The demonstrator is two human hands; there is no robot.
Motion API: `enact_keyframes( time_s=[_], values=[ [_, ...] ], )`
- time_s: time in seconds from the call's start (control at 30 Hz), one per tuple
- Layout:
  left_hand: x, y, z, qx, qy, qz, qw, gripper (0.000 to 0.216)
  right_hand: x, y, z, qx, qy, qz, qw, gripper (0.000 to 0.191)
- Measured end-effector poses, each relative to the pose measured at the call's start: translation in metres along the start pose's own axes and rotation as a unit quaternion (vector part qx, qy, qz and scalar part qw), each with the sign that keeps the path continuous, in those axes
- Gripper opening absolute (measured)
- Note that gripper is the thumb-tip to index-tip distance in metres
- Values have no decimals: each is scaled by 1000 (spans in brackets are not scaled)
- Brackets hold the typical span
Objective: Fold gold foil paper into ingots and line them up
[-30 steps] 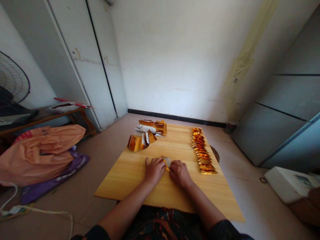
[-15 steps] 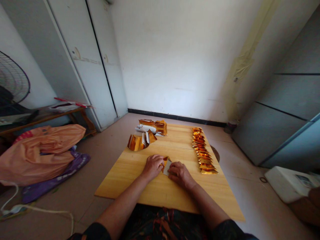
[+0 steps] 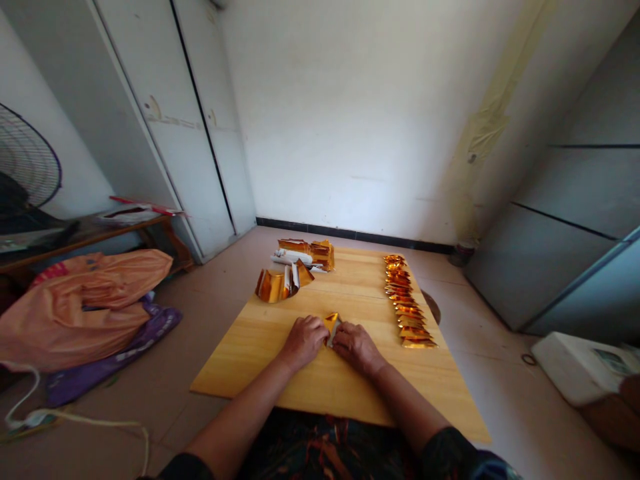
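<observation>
Between my two hands is a sheet of gold foil paper (image 3: pixel 332 321), partly folded, with some of its pale underside showing. The fingers of my left hand (image 3: pixel 305 340) are curled closed on its left side. My right hand (image 3: pixel 357 345) grips its right side with bent fingers, which hide much of that edge. Ahead and to the left, a curved stack of gold paper sheets (image 3: pixel 274 285) stands on the wooden board (image 3: pixel 240 360). To the right lies a row of folded gold paper pieces (image 3: pixel 407 303), overlapping one another.
More gold and white paper bundles (image 3: pixel 320 255) lie at the board's far left. An orange bag (image 3: pixel 90 307) and a purple bag (image 3: pixel 115 360) rest on the floor at left, near a cable (image 3: pixel 100 421). A white box (image 3: pixel 580 367) stands at right.
My hands have drawn slightly closer together around the gold paper. Less of its pale underside shows, and my left hand sits a little lower. The stacks and the row have stayed put.
</observation>
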State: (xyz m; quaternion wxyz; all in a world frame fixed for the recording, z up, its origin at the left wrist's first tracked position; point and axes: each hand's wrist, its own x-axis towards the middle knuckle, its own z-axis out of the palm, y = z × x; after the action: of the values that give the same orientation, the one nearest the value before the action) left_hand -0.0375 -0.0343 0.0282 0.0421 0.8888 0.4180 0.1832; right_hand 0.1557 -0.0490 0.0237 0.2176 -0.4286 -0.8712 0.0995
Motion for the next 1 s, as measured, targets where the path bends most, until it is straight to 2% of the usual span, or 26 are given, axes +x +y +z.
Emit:
enact_keyframes(
  time_s=[0.27, 0.5, 0.8, 1.0],
  values=[
    [-17, -4, -5, -30, -9, 3, 999, 32, 5, -9, -5, 115, 6, -12, 993, 13],
    [-20, -1, -7, -39, 8, 0, 999, 26, 5, -7, -6, 69, 12, 6, 998, 9],
    [-19, 2, -7, -24, 14, -3, 1000, 17, 17, -13, 1, 13, -15, 152, 988, 12],
    [-18, 2, -8, -27, 8, -9, 1000, 16, 26, -19, -6, 2, -59, 207, 977, 11]
  ],
)
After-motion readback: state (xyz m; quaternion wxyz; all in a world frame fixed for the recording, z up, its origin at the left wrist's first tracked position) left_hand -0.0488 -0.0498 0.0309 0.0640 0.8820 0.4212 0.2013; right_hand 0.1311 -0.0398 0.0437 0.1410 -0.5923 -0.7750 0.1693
